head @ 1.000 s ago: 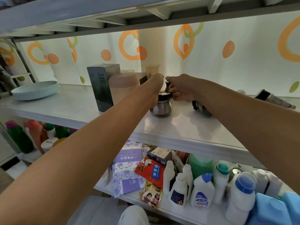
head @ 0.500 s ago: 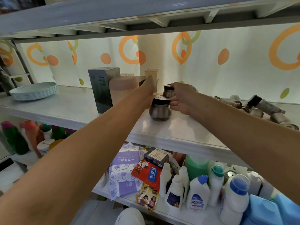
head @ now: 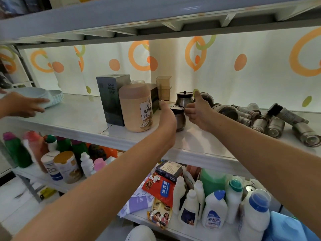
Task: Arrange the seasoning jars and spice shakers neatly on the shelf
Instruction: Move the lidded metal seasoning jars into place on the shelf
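Two round steel seasoning jars with black lids stand upright mid-shelf: a front jar (head: 180,119) and one behind it (head: 184,100). My left hand (head: 167,117) cups the front jar's left side, its fingers hidden behind the jar. My right hand (head: 198,110) hovers open just right of both jars, thumb up, fingertips near the front jar's lid. A third jar (head: 207,98) lies tipped behind my thumb. Several steel spice shakers (head: 274,126) lie in a heap on the shelf's right side.
Left of the jars stand a beige canister (head: 137,108), a dark box (head: 111,98) and a clear brown container (head: 163,87). Another person's hand (head: 20,106) rests on stacked plates (head: 55,97) at far left. Bottles and packets crowd the lower shelf (head: 191,202).
My right hand has let go of the back jar and opened. Another person's hand has appeared on the plates at the left.
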The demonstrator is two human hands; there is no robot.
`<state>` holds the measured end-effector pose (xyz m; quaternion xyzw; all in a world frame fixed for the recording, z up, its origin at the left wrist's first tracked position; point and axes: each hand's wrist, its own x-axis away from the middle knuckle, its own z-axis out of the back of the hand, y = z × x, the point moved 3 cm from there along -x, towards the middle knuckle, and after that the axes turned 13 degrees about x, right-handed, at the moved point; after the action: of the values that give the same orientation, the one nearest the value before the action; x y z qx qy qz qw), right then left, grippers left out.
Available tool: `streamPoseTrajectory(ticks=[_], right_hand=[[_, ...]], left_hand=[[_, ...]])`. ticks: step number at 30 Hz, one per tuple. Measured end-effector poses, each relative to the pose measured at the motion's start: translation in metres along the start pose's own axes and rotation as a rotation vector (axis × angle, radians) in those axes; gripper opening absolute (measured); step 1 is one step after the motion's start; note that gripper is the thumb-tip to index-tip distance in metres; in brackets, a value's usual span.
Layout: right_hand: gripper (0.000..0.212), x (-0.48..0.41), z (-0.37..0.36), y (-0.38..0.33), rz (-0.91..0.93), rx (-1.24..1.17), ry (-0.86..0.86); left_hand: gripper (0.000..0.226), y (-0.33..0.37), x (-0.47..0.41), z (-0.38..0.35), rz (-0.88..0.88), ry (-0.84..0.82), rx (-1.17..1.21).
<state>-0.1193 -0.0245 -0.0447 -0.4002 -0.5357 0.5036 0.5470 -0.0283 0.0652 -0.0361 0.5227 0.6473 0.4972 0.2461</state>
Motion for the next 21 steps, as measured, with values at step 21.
streamPoseTrajectory(ticks=[21], right_hand=[[0.082,0.011,0.0,0.011,-0.038,0.062,-0.01]], left_hand=[[0.113,-0.005,-0.108,0.033,0.054,0.006,-0.153]])
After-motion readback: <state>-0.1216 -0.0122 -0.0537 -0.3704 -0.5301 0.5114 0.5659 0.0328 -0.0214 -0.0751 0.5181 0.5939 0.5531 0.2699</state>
